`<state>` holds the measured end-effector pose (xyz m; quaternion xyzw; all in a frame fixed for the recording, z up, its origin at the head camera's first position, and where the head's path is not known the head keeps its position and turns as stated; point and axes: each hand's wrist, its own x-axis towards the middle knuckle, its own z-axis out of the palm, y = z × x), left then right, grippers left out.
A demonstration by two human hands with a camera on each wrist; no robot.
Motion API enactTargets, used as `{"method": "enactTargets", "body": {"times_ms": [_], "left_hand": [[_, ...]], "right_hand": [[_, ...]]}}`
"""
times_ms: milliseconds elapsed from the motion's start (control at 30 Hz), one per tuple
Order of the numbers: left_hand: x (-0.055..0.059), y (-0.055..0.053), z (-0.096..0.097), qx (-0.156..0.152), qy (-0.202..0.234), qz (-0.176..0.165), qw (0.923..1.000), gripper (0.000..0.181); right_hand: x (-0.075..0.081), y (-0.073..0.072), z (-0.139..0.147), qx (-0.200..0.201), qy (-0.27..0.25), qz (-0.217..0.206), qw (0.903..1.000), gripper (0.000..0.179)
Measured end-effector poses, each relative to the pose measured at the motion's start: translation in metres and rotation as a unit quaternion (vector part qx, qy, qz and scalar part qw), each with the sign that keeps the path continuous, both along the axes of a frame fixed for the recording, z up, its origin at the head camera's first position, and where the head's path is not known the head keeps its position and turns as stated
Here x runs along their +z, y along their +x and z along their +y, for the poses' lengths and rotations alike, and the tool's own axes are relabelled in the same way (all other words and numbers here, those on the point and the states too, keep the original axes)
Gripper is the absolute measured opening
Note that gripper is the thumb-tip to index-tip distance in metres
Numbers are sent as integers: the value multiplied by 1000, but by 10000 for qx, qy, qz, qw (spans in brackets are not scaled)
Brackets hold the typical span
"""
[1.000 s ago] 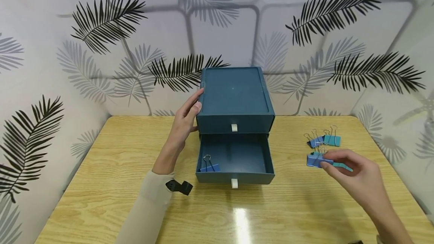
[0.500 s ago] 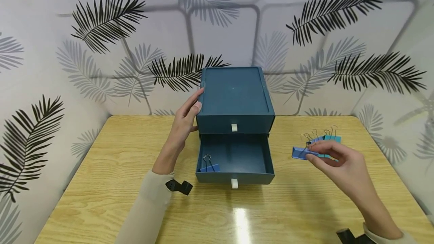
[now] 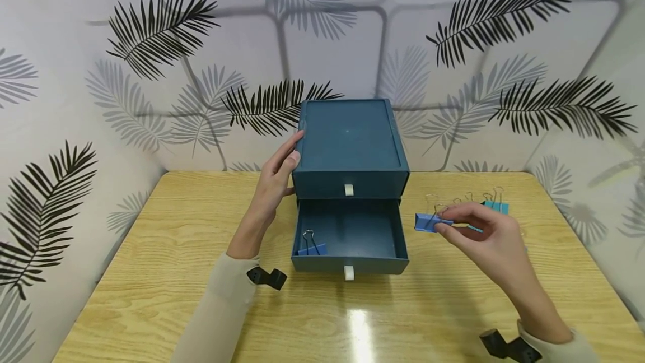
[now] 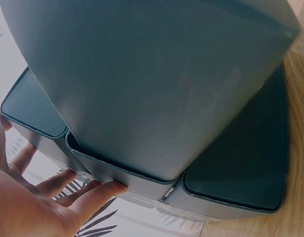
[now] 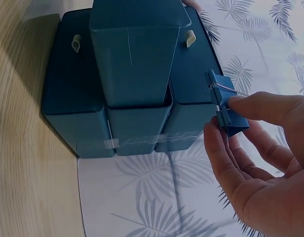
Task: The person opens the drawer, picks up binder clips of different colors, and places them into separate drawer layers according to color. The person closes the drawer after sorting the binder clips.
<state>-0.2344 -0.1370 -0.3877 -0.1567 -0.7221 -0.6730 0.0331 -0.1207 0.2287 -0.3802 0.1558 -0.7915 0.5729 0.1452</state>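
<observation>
My right hand (image 3: 486,242) pinches a blue binder clip (image 3: 426,222) between thumb and fingers, above the table and right of the drawer unit. In the right wrist view the thumb presses on the side of that blue binder clip (image 5: 236,123). My left hand (image 3: 272,184) rests against the left side of the dark blue drawer unit (image 3: 347,136), its extended fingers touching the casing in the left wrist view. A drawer (image 3: 373,266) below the top one is pulled out. Another blue binder clip (image 3: 314,250) lies in its front left corner.
Behind the right hand lie more binder clips, among them a teal one (image 3: 498,207); the hand partly covers them. A patterned wall (image 3: 332,55) stands behind the wooden table (image 3: 166,273). White pull tabs (image 3: 349,190) stick out from the drawer fronts.
My right hand has moved left with the blue binder clip, away from the other clips and closer to the pulled-out drawer. The left hand and drawer unit have stayed put.
</observation>
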Motion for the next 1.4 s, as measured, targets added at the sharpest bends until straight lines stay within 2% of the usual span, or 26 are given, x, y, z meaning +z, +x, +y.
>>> {"method": "enactTargets", "body": {"times_ms": [233,933,1167,1400], "left_hand": [[-1,0,0,20,-16,-3,10000,49],[1,1,2,51,1,7,10000,50],[1,2,2,76,-3,-26,10000,50],[1,0,2,60,15,-24,10000,50]], "right_hand": [[-3,-3,-11,181,71,79,9998,18],[-6,-17,-47,685,286,-152,9971,10],[-8,-24,-61,710,632,-300,9950,9],[-8,-30,-77,911,1051,-320,9898,10]]}}
